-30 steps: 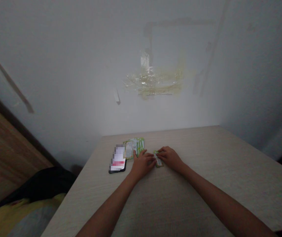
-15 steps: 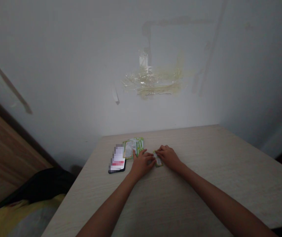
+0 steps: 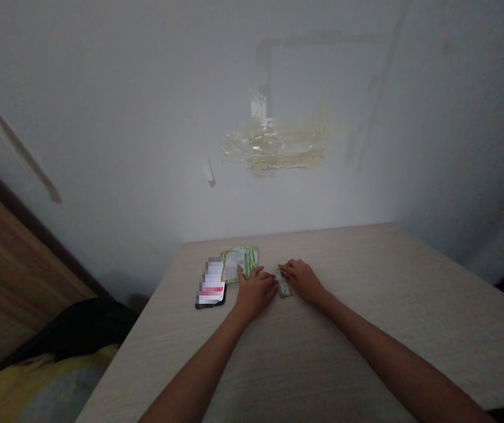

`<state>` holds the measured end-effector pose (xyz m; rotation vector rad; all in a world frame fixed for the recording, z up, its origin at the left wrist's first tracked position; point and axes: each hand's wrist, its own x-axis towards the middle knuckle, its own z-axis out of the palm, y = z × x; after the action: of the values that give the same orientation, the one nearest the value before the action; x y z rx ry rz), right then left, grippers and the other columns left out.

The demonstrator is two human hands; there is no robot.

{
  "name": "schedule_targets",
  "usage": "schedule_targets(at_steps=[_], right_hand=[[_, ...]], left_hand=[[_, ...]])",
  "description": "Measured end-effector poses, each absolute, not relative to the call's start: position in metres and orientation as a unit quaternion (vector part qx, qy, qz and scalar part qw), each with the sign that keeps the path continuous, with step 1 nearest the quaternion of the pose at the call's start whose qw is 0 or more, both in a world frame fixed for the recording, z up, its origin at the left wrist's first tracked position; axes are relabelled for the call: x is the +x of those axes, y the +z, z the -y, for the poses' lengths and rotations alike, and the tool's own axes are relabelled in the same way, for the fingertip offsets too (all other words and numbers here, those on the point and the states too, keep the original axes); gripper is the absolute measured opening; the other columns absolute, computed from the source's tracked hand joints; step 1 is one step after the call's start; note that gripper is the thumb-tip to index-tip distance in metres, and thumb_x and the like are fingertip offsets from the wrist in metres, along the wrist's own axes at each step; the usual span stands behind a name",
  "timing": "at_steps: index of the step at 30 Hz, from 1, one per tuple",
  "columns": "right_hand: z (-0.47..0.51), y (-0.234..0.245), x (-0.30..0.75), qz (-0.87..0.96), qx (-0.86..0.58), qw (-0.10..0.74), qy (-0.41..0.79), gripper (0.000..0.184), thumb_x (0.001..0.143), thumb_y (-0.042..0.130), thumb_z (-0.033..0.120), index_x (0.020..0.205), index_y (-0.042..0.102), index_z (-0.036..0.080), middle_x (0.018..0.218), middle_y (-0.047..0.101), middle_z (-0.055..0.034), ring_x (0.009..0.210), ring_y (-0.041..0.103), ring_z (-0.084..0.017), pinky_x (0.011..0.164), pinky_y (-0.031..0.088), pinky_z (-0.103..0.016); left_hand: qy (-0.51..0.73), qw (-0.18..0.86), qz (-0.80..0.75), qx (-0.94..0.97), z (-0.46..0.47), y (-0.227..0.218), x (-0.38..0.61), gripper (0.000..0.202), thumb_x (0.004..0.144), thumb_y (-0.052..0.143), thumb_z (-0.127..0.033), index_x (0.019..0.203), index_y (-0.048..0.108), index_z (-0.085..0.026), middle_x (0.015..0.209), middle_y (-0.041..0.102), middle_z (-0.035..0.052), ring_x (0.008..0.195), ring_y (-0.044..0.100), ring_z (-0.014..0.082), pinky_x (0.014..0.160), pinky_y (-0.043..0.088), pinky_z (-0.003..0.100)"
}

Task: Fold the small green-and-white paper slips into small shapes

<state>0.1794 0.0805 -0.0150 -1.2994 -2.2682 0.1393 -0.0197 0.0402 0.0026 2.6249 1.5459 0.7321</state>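
A small green-and-white printed packet [image 3: 285, 288] lies on the table between my two hands. My left hand [image 3: 255, 291] rests on the tabletop with its thumb spread away, its fingertips against the packet's left edge. My right hand [image 3: 303, 281] has its fingers bent together on the packet's upper right edge, partly covering it. Just beyond my left thumb is a fanned pile of several similar green packets [image 3: 233, 265].
A phone [image 3: 213, 286] with a lit, partly blurred screen lies left of the pile, touching it. The pale wooden table [image 3: 366, 264] meets a wall [image 3: 146, 147] with peeling tape [image 3: 274, 147]. Dark and yellow cloth [image 3: 80, 329] sits beyond the left edge.
My right fingers have shifted slightly on the packet's top edge, showing more of its green upper part. My left hand stays nearly still; the whole view drifts a little.
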Motion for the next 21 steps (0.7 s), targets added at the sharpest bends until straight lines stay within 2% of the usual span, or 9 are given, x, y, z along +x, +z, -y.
schedule_targets(at_steps=[2, 6, 13, 21], right_hand=[[-0.0828, -0.017, 0.1831, 0.831, -0.451, 0.31, 0.096, 0.032, 0.095, 0.046, 0.024, 0.123, 0.062, 0.022, 0.107, 0.067, -0.0074, 0.099, 0.057, -0.02, 0.091, 0.044, -0.034], [-0.0838, -0.0189, 0.1854, 0.81, -0.426, 0.38, 0.135, 0.025, 0.092, 0.052, 0.025, 0.108, 0.07, 0.021, 0.11, 0.068, -0.0076, 0.104, 0.058, -0.02, 0.096, 0.044, -0.035], [-0.0799, -0.018, 0.1837, 0.833, -0.409, 0.345, 0.141, 0.023, 0.091, 0.054, 0.028, 0.104, 0.073, 0.023, 0.106, 0.07, -0.0076, 0.1, 0.06, -0.02, 0.093, 0.045, -0.035], [-0.0842, -0.0205, 0.1827, 0.849, -0.408, 0.317, 0.106, 0.023, 0.093, 0.053, 0.026, 0.106, 0.071, 0.022, 0.102, 0.068, -0.0068, 0.097, 0.059, -0.018, 0.09, 0.044, -0.032]], left_hand=[[0.237, -0.019, -0.488, 0.84, -0.0399, 0.0029, -0.0193, 0.019, 0.091, 0.052, -0.036, 0.101, 0.068, -0.035, 0.111, 0.071, -0.0025, 0.127, 0.045, 0.0274, 0.104, -0.014, 0.073], [0.239, -0.05, -0.497, 0.833, -0.042, 0.0019, -0.0187, 0.024, 0.092, 0.05, -0.039, 0.11, 0.066, -0.036, 0.117, 0.069, -0.0011, 0.13, 0.044, 0.0307, 0.102, -0.016, 0.075], [0.217, -0.041, -0.507, 0.833, -0.046, 0.0013, -0.0203, 0.03, 0.093, 0.045, -0.043, 0.119, 0.061, -0.039, 0.127, 0.063, -0.0019, 0.135, 0.037, 0.032, 0.1, -0.014, 0.077], [0.21, -0.035, -0.505, 0.836, -0.0493, 0.0004, -0.0228, 0.03, 0.093, 0.047, -0.045, 0.12, 0.06, -0.04, 0.127, 0.063, -0.0033, 0.136, 0.036, 0.0317, 0.1, -0.014, 0.077]])
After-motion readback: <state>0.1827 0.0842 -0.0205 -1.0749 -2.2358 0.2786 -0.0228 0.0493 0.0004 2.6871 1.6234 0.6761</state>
